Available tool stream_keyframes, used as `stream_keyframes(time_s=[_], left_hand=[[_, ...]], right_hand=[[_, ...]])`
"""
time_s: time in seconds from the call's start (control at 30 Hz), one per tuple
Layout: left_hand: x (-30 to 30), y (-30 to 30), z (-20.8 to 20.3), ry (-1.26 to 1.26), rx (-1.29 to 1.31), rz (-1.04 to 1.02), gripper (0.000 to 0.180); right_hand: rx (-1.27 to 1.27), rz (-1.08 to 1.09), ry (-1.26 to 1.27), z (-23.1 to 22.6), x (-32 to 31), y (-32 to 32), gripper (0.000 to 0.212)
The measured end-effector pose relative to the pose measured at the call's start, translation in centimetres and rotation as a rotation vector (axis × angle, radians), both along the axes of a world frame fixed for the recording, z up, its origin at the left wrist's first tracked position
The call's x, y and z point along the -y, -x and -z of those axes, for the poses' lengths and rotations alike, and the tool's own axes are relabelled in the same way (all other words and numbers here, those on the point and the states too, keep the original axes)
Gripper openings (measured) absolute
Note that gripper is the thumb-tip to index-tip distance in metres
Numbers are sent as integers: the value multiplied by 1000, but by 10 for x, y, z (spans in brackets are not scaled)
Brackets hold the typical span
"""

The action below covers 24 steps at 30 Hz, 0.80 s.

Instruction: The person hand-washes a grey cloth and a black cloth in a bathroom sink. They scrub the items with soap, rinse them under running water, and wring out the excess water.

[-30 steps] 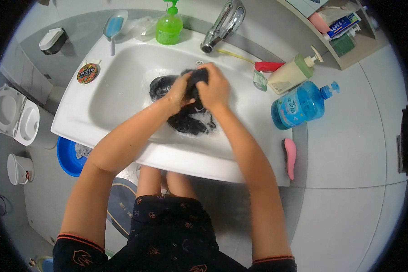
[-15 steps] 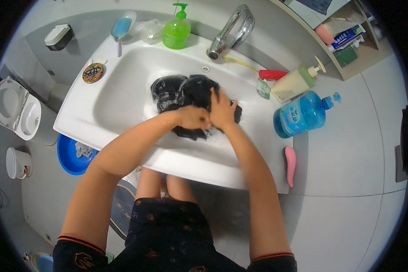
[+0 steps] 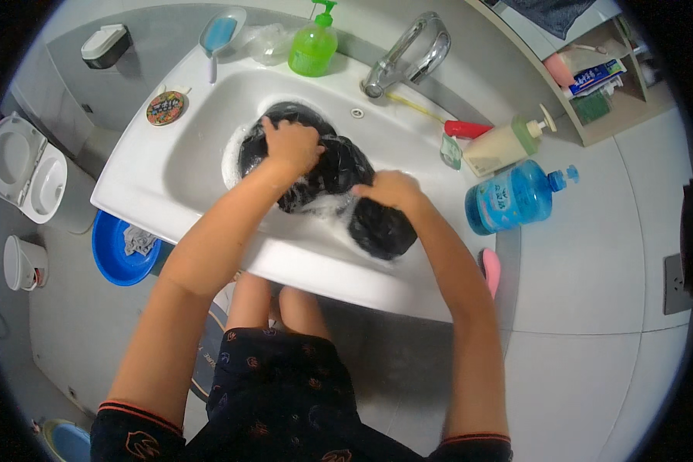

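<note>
A wet black cloth (image 3: 346, 163), probably a garment, lies bunched in the white sink (image 3: 189, 165) with soap suds around and over it. On its left part rests my left hand (image 3: 292, 145), fingers spread over the fabric. My right hand (image 3: 393, 190) has its fingers curled on the right part of the cloth, by the sink's front wall; the fingertips are partly hidden, but fabric appears gripped there. Between the two hands the cloth stretches in folds, with white foam below it.
A chrome faucet (image 3: 404, 58) stands behind the basin. Along the back rim are a green pump bottle (image 3: 313, 48), a clear plastic bag (image 3: 269, 46) and a blue-headed brush (image 3: 221, 35). To the right stand a cream bottle (image 3: 497, 146), a blue bottle (image 3: 508, 199) and a pink-handled brush (image 3: 491, 271).
My hands have moved apart: the left went up and left, the right down and right. The cloth is now spread wider, its right end lying nearer the sink's front.
</note>
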<state>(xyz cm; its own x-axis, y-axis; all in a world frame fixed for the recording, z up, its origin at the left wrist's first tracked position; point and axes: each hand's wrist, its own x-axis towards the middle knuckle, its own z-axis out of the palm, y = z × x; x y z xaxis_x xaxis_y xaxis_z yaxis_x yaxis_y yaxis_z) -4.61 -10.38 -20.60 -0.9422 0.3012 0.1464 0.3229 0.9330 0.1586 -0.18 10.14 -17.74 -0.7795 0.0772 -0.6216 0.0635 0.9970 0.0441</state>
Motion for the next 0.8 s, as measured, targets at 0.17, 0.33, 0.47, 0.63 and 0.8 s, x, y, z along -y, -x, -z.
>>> stream_keyframes(time_s=[0.17,0.33,0.47,0.63,0.8], left_hand=[[-26,-10,9,-238,356,184,39],[-24,3,33,-559,663,167,54],[-26,2,31,-626,875,128,56],[-29,1,42,-804,1121,62,62],[-36,-5,23,-999,1189,-219,68]], right_hand=[[-637,116,267,109,-16,3,88],[-420,-291,377,103,-13,-26,85],[-703,38,-45,98,-23,-26,69],[-624,-222,190,91,-16,-42,62],[-751,-41,-120,105,-8,-38,62]])
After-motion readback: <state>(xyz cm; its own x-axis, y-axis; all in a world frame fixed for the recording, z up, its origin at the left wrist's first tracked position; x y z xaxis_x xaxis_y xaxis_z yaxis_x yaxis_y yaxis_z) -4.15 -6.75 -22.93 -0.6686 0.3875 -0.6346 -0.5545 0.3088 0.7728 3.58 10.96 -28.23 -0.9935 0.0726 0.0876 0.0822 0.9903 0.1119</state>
